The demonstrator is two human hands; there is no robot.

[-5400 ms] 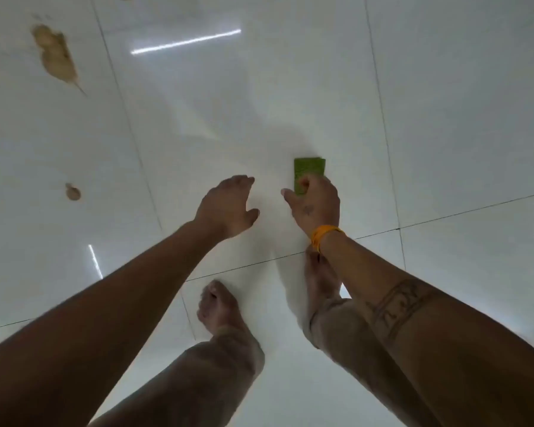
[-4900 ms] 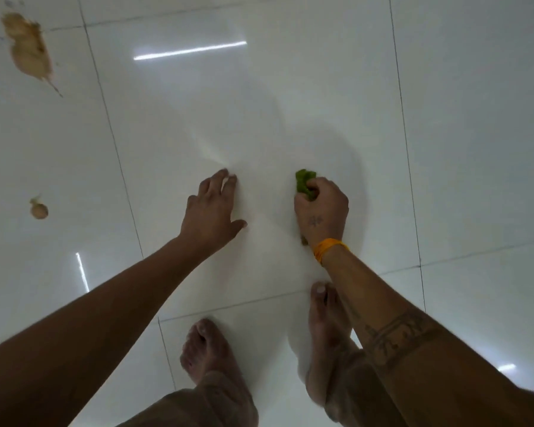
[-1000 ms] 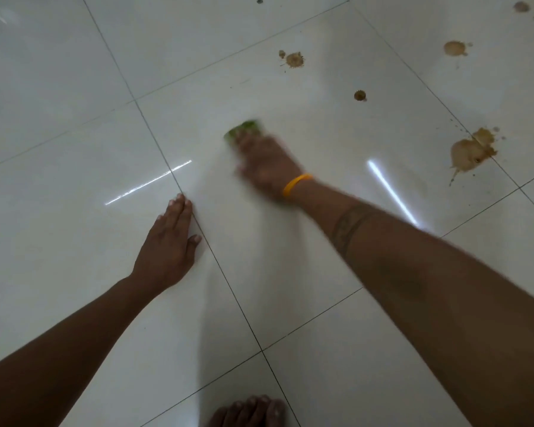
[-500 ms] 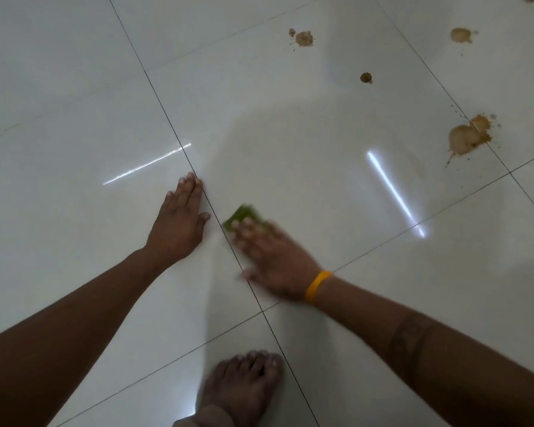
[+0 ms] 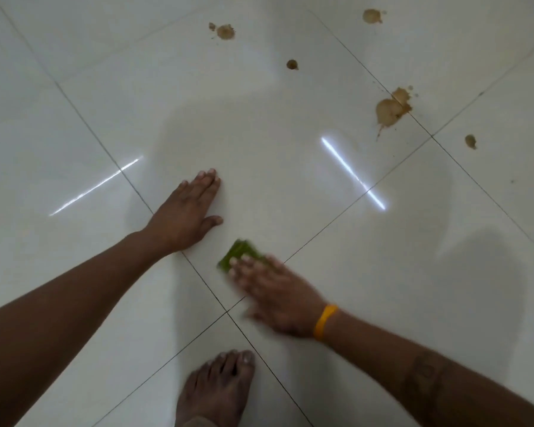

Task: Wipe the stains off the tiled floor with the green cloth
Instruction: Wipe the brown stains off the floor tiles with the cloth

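Head view: right hand (image 5: 278,298), blurred, lies flat with fingers (image 5: 244,266) extended over the green cloth (image 5: 239,252), pressing it on the tiled floor (image 5: 290,167); cloth pokes out beyond the fingertips. Left hand (image 5: 185,215) rests palm-down, fingers together. 5 brown stains (image 5: 390,110) lie well beyond both hands' fingers. 1 bare foot (image 5: 216,386) shows below.
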